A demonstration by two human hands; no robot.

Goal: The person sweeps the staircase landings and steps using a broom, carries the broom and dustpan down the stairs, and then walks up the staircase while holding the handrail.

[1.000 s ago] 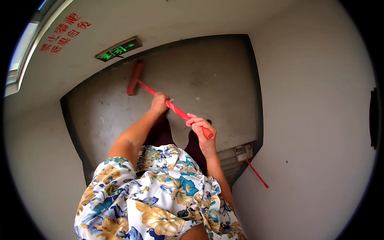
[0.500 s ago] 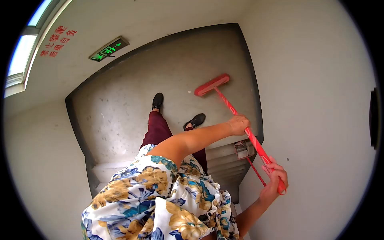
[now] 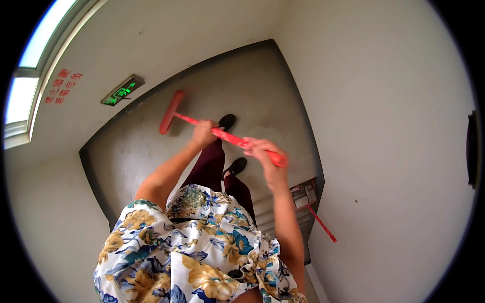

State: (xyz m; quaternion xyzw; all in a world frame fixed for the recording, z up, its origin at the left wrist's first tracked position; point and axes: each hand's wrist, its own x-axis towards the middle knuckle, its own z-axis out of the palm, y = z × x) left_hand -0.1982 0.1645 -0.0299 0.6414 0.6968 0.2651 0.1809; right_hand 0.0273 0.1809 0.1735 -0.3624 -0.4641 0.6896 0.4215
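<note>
A broom with a red head [image 3: 171, 113] and a red patterned handle slants across the view, its bristle head at the left by the floor. My left hand [image 3: 204, 132] is wrapped round the middle of the handle, near my forward shoe. Higher up the handle, close to its top end, my right hand [image 3: 263, 154] is closed on it, slightly blurred by motion. To the right of my legs stands a dustpan [image 3: 302, 196] with a thin red handle [image 3: 322, 223]; neither hand touches it.
Grey landing floor [image 3: 252, 86] has a dark painted border along the walls. Steps [image 3: 275, 214] lie beside my legs at the right, near the dustpan. A green exit sign [image 3: 123, 90] and red lettering [image 3: 63, 86] are on the wall below a window [image 3: 35, 65].
Both hands have swung the broom from the right side over to the left, and its head has turned. My feet and the view have shifted too. The dustpan stays by the steps.
</note>
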